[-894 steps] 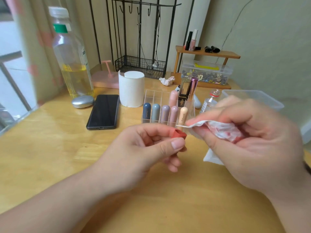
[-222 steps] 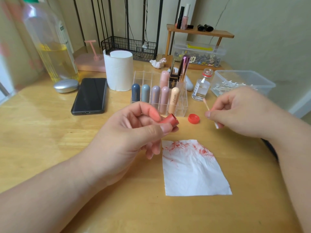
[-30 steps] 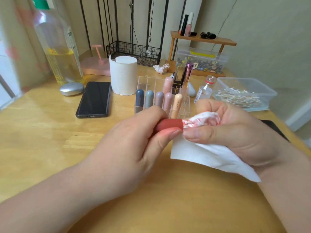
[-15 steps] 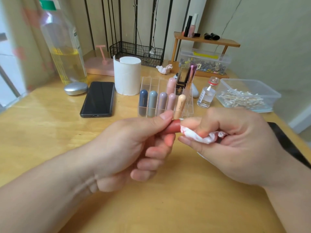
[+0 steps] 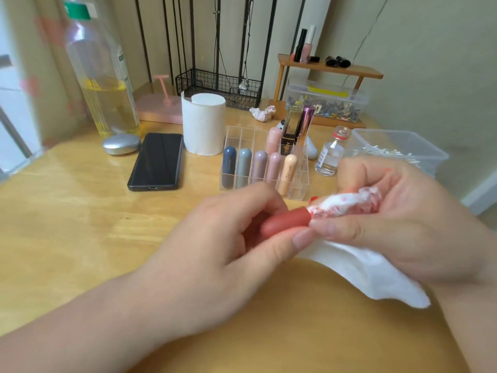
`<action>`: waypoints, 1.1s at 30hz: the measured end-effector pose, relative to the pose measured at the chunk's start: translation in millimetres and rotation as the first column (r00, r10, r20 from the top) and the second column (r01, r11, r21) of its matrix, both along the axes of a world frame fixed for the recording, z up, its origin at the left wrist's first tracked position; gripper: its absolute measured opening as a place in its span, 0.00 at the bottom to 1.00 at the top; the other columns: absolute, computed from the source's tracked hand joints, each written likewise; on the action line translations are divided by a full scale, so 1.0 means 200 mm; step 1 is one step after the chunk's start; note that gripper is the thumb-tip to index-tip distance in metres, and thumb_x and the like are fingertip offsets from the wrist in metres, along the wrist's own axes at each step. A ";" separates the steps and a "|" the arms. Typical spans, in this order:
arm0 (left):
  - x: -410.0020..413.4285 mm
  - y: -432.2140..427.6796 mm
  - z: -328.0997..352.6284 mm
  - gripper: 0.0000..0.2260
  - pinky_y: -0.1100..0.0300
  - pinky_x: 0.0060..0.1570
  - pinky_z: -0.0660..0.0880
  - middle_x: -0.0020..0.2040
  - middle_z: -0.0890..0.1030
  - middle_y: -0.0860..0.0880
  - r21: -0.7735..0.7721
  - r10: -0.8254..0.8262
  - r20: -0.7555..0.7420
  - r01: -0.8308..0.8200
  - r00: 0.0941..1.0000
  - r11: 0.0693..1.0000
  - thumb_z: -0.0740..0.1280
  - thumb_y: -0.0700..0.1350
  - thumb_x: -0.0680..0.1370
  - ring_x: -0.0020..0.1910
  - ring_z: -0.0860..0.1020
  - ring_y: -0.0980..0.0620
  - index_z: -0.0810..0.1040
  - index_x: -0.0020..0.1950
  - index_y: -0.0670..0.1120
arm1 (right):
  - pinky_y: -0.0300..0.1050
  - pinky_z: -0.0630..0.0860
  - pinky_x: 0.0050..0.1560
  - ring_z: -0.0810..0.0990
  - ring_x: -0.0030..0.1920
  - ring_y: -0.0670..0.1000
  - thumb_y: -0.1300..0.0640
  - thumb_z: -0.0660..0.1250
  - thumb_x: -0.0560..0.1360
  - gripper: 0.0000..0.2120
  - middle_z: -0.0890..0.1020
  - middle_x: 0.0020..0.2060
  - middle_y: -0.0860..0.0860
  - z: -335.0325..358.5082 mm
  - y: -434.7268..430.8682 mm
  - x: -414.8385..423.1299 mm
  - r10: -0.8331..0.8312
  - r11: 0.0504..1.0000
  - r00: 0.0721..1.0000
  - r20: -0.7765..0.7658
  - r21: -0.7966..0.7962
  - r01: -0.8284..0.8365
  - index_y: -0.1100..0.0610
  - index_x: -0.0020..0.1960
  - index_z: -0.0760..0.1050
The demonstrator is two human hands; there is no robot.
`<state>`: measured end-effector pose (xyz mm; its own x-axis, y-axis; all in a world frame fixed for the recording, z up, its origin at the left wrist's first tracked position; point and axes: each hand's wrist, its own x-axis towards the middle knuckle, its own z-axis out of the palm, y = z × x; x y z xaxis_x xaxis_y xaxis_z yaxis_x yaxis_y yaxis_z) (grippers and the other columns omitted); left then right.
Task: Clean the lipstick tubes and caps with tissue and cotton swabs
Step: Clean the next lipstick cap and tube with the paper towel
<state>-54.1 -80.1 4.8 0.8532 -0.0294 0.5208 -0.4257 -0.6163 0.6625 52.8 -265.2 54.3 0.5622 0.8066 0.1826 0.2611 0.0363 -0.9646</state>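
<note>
Presently, two risks: the red-stained tissue (image 5: 349,204) may smear pigment back onto the red lipstick tube (image 5: 287,223), and twisting may pull the tube from its pinch. Left hand (image 5: 215,251) pinches the tube between thumb and fingers. Right hand (image 5: 390,224) grips the bunched tissue against the tube's end, above the wooden table (image 5: 80,224).

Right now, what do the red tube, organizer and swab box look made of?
Red tube: likely plastic, matte, no glare. Organizer: clear rigid acrylic, seemingly; see-through walls, glossy edges. Swab box: translucent plastic, slightly frosted; swabs show through.
</note>
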 end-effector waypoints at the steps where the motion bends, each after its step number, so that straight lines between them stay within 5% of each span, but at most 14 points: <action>1: 0.00 -0.01 0.00 0.16 0.60 0.30 0.67 0.33 0.72 0.55 -0.155 -0.079 -0.150 0.056 0.986 0.986 0.64 0.61 0.78 0.31 0.70 0.55 0.77 0.44 0.48 | 0.40 0.69 0.28 0.72 0.27 0.50 0.61 0.78 0.65 0.15 0.74 0.25 0.59 -0.02 0.00 0.00 -0.004 1.000 0.997 0.076 -0.019 0.006 0.54 0.31 0.71; 4: 0.01 -0.03 -0.02 0.21 0.56 0.26 0.69 0.31 0.73 0.48 -0.551 -0.401 -0.468 0.095 0.787 0.829 0.63 0.61 0.77 0.29 0.71 0.48 0.79 0.43 0.43 | 0.52 0.79 0.36 0.84 0.37 0.60 0.62 0.76 0.71 0.13 0.82 0.34 0.65 -0.06 0.00 0.00 0.075 0.997 0.991 0.107 0.006 -0.076 0.58 0.35 0.72; 8: 0.02 -0.02 -0.02 0.18 0.57 0.24 0.71 0.36 0.77 0.42 -0.738 -0.632 -0.376 0.194 0.677 0.647 0.62 0.54 0.79 0.30 0.71 0.45 0.80 0.48 0.38 | 0.49 0.78 0.41 0.85 0.38 0.63 0.69 0.71 0.72 0.11 0.83 0.36 0.65 -0.05 -0.01 0.01 0.149 0.989 0.987 0.065 -0.019 -0.148 0.63 0.36 0.70; 11: 0.02 -0.02 -0.02 0.14 0.56 0.27 0.71 0.36 0.78 0.47 -0.587 -0.506 -0.458 0.179 0.730 0.790 0.62 0.53 0.80 0.32 0.73 0.49 0.79 0.46 0.44 | 0.54 0.74 0.33 0.81 0.34 0.65 0.62 0.77 0.70 0.15 0.81 0.34 0.66 -0.04 -0.03 0.03 0.089 0.989 0.994 0.067 -0.122 -0.080 0.60 0.35 0.70; 14: 0.02 -0.04 -0.02 0.15 0.60 0.35 0.71 0.35 0.77 0.53 -0.186 -0.219 -0.467 0.147 0.857 0.972 0.61 0.57 0.82 0.33 0.73 0.56 0.75 0.42 0.50 | 0.41 0.66 0.28 0.72 0.26 0.53 0.59 0.81 0.65 0.19 0.76 0.26 0.59 -0.02 -0.04 0.06 0.025 0.965 0.995 0.092 -0.261 0.000 0.55 0.30 0.70; 18: 0.00 -0.06 -0.01 0.12 0.61 0.34 0.69 0.35 0.75 0.57 0.107 0.001 -0.282 0.030 0.960 0.994 0.59 0.60 0.82 0.34 0.72 0.57 0.73 0.42 0.57 | 0.46 0.67 0.35 0.77 0.32 0.65 0.60 0.81 0.63 0.19 0.77 0.31 0.66 0.00 -0.05 0.09 -0.017 0.950 0.999 -0.052 -0.311 0.000 0.55 0.32 0.70; 20: 0.00 -0.04 -0.01 0.11 0.60 0.34 0.70 0.34 0.74 0.57 0.156 0.049 -0.207 -0.017 0.977 0.988 0.59 0.61 0.80 0.34 0.72 0.57 0.73 0.44 0.57 | 0.42 0.68 0.31 0.74 0.29 0.56 0.59 0.81 0.61 0.17 0.76 0.29 0.58 -0.01 -0.04 0.11 -0.061 0.956 0.991 -0.120 -0.291 0.023 0.55 0.32 0.71; 23: 0.01 -0.01 -0.02 0.10 0.54 0.35 0.75 0.38 0.80 0.56 0.081 0.013 -0.213 0.004 0.977 0.997 0.61 0.60 0.79 0.34 0.76 0.56 0.75 0.47 0.56 | 0.40 0.75 0.31 0.81 0.32 0.52 0.65 0.79 0.63 0.14 0.81 0.32 0.57 -0.01 -0.04 0.11 -0.040 0.987 0.942 -0.333 -0.157 -0.014 0.58 0.36 0.73; 25: 0.03 0.00 -0.03 0.06 0.57 0.33 0.76 0.42 0.83 0.55 -0.173 -0.126 -0.282 0.079 0.951 0.982 0.63 0.57 0.80 0.32 0.80 0.52 0.74 0.49 0.56 | 0.42 0.81 0.42 0.85 0.43 0.57 0.70 0.71 0.68 0.06 0.84 0.42 0.64 -0.01 -0.02 0.16 -0.044 0.997 0.887 -0.460 -0.079 0.008 0.69 0.45 0.76; 26: 0.03 0.01 -0.03 0.05 0.58 0.33 0.76 0.44 0.84 0.53 -0.291 -0.195 -0.299 0.105 0.934 0.951 0.63 0.57 0.80 0.32 0.81 0.48 0.73 0.50 0.57 | 0.46 0.80 0.53 0.84 0.50 0.60 0.71 0.67 0.71 0.10 0.83 0.48 0.66 -0.02 -0.02 0.18 -0.030 0.998 0.850 -0.526 -0.064 -0.005 0.75 0.52 0.75; 27: 0.03 0.01 -0.03 0.05 0.59 0.33 0.75 0.45 0.85 0.52 -0.362 -0.237 -0.298 0.120 0.925 0.925 0.63 0.56 0.80 0.33 0.81 0.45 0.72 0.51 0.57 | 0.53 0.74 0.65 0.79 0.58 0.62 0.71 0.65 0.74 0.15 0.79 0.55 0.67 -0.03 -0.01 0.19 -0.007 0.999 0.802 -0.597 -0.034 -0.017 0.78 0.59 0.71; 29: 0.02 0.02 -0.03 0.06 0.62 0.34 0.75 0.47 0.86 0.50 -0.410 -0.279 -0.259 0.156 0.925 0.899 0.64 0.56 0.79 0.33 0.82 0.44 0.70 0.51 0.56 | 0.59 0.60 0.74 0.69 0.65 0.63 0.69 0.58 0.80 0.18 0.68 0.62 0.65 -0.04 0.01 0.17 0.070 0.997 0.677 -0.733 0.069 -0.027 0.75 0.67 0.59; 33: 0.06 0.09 0.01 0.09 0.60 0.32 0.76 0.44 0.84 0.44 -0.432 -0.152 -0.073 0.106 0.986 0.896 0.73 0.50 0.76 0.35 0.80 0.49 0.76 0.50 0.48 | 0.55 0.65 0.71 0.72 0.65 0.62 0.70 0.41 0.83 0.19 0.74 0.61 0.67 -0.02 -0.03 0.14 -0.120 0.988 0.756 -0.643 -0.003 0.154 0.75 0.65 0.66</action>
